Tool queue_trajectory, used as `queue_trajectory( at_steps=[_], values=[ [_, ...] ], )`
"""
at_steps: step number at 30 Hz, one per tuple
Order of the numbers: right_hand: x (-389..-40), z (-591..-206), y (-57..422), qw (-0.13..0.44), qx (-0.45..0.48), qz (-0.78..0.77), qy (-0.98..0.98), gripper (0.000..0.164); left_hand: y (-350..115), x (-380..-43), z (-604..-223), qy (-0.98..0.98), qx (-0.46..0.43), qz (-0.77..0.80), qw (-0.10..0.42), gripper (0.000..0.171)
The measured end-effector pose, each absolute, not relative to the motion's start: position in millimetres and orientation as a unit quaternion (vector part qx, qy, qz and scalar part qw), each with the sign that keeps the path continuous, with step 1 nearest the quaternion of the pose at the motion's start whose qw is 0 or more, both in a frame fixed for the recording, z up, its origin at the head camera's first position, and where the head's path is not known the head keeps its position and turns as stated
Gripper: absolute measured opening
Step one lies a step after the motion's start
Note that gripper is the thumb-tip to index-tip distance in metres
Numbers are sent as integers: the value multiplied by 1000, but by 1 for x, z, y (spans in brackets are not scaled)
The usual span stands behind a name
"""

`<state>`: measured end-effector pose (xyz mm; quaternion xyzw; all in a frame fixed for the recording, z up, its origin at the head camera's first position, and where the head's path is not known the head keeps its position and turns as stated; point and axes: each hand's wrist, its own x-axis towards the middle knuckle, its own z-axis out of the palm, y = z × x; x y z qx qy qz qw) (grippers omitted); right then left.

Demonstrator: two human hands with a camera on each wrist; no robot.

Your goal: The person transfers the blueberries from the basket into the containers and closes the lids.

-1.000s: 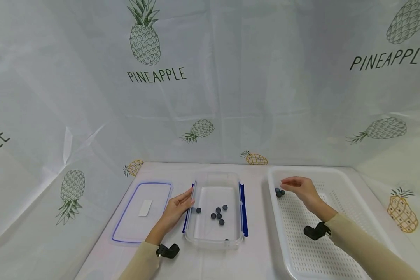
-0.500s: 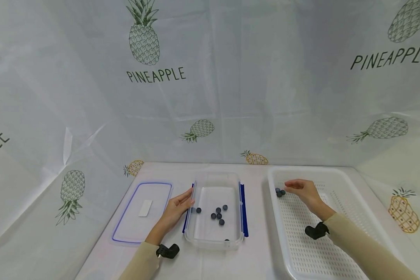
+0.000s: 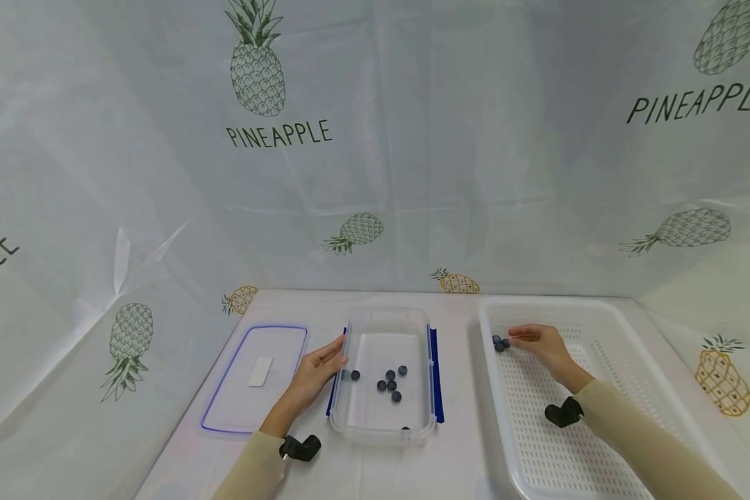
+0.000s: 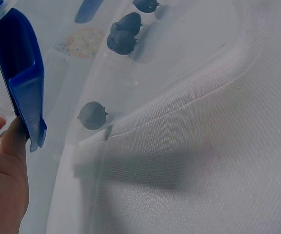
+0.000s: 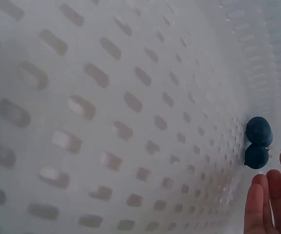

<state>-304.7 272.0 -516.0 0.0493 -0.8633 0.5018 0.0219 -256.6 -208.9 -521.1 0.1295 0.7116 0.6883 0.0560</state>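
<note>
My left hand [image 3: 313,377] grips the left side of a clear plastic food container [image 3: 382,432]. In the left wrist view its fingers and thumb are by the blue side latch [image 4: 25,73]. Several loose blueberries [image 3: 391,385] lie inside the container. Over a white perforated basket [image 3: 612,417], my right hand [image 3: 542,347] reaches down beside a small cluster of blueberries [image 3: 498,347] at the basket's left wall. The right wrist view has its fingertips [image 5: 255,192] extended just short of the dark blue berries [image 5: 257,141], with nothing held between them.
A clear lid with a blue seal [image 3: 256,413] lies flat left of the container, a white label [image 3: 260,371] on it. The blue latch on the container's right side [image 3: 436,375] hangs outward. A pineapple-print sheet [image 3: 400,173] rises behind the table.
My right hand has shifted slightly right and lower toward the basket floor, its fingers still close to the berry cluster. The left hand and container have stayed put.
</note>
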Motion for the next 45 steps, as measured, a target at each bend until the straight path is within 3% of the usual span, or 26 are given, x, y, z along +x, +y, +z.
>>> queue_trajectory(
  at_steps=[6, 17, 36, 45],
  values=[
    [-305, -522, 271, 16, 51, 498, -866, 34, -209, -256, -521, 720, 147, 677, 43, 54],
    [-310, -532, 270, 25, 75, 514, -854, 33, -208, -256, -518, 716, 104, 688, 64, 56],
    [-305, -525, 269, 43, 56, 462, -884, 28, -209, -257, -522, 717, 113, 686, 58, 55],
    [-300, -521, 276, 27, 56, 485, -872, 31, -211, -256, -521, 718, 152, 677, 58, 56]
  ],
)
